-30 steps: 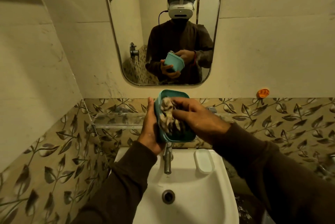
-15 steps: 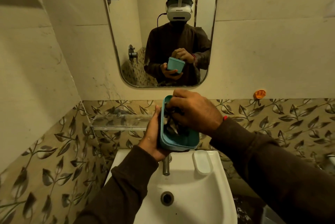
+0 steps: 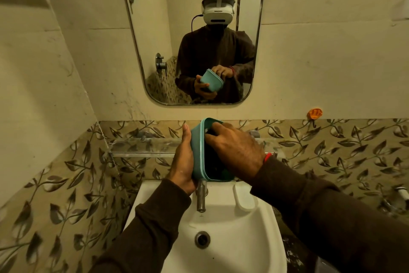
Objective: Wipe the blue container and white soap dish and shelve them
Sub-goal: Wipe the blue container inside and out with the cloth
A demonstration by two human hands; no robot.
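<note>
The blue container [image 3: 197, 151] is held on its side above the tap, its open mouth turned to the right. My left hand [image 3: 183, 162] grips its outer wall from the left. My right hand [image 3: 234, 151] reaches into the opening, fingers pressed inside; the cloth it held earlier is hidden in the dark interior. The white soap dish [image 3: 244, 198] lies on the sink's right rim, untouched. A glass shelf [image 3: 141, 145] runs along the wall behind the container.
The white sink [image 3: 223, 248] sits below with a metal tap [image 3: 201, 197] at its back and a drain [image 3: 202, 239] in the bowl. A mirror [image 3: 155, 51] hangs above. An orange hook [image 3: 314, 113] is stuck to the right wall.
My right hand has pushed deeper into the container, and the striped cloth is no longer visible. The container has turned more edge-on in my left hand.
</note>
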